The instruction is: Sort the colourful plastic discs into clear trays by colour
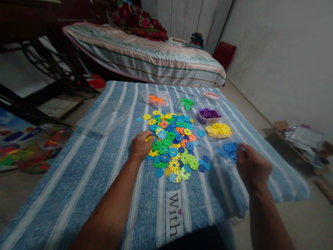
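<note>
A heap of notched plastic discs (169, 139) in mixed colours lies mid-table. At its left edge my left hand (140, 145) is closed, a yellow disc (148, 138) showing between thumb and fingers. My right hand (253, 166) is curled at the right side of the blue discs (229, 151) in a clear container; whatever its pinched fingers hold is hidden. Behind it, clear containers hold yellow discs (219, 130) and purple discs (208, 113). Farther back sit green discs (187, 103) and orange discs (156, 100), each in its own clear container.
A striped blue cloth (85, 166) covers the table. On its left lies a clear plastic bag or lid (106, 119); a small red-and-white box (211, 95) sits at the back right. Beyond stands a bed (145, 59). A cardboard box (293, 146) rests on the floor at right.
</note>
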Demonstrator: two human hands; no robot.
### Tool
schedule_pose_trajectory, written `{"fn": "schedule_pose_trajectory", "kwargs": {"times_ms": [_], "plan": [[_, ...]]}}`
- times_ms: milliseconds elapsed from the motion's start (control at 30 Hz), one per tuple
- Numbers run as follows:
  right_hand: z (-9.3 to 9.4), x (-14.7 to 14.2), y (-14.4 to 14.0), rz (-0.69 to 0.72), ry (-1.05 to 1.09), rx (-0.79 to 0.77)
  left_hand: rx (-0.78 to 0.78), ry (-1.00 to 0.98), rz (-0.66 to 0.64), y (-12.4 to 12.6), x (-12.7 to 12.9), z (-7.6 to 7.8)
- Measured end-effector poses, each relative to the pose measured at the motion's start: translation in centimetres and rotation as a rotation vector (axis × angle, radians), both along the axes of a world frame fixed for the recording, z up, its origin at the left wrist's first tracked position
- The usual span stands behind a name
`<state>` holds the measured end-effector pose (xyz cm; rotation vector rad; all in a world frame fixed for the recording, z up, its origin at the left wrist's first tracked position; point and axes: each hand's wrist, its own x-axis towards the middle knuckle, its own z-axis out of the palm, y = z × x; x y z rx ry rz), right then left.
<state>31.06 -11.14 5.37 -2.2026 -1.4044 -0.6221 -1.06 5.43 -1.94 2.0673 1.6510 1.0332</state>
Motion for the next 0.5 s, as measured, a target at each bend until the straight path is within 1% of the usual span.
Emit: {"fn": "schedule_pose_trajectory", "kwargs": {"times_ms": [33, 100, 133, 233, 300, 333, 500], "plan": [[0.0, 0.1, -0.1, 0.008, 0.006, 0.0, 0.001, 0.0, -0.001, 0.0, 0.0, 0.0], [-0.4, -0.3, -0.4, 0.095, 0.049, -0.086, 0.001, -0.001, -0.003, 0.0, 0.0, 0.0], [-0.9, -0.8, -0.6, 0.145, 0.079, -0.165, 0.0, 0.0, -0.005, 0.1, 0.0, -0.1], [-2.3, -2.5, -1.3, 0.252, 0.159, -0.474, -0.006, 0.004, -0.002, 0.2, -0.1, -0.1], [-2.9, -3.5, -1.5, 0.271, 0.181, -0.64, -0.007, 0.007, 0.004, 0.2, -0.2, -0.2], [-3.0, -3.9, -1.5, 0.266, 0.187, -0.694, -0.005, 0.007, 0.005, 0.3, -0.2, -0.2], [-2.5, -4.3, -0.5, 0.223, 0.236, -0.819, 0.008, -0.002, 0.012, 0.3, -0.1, -0.2]]}}
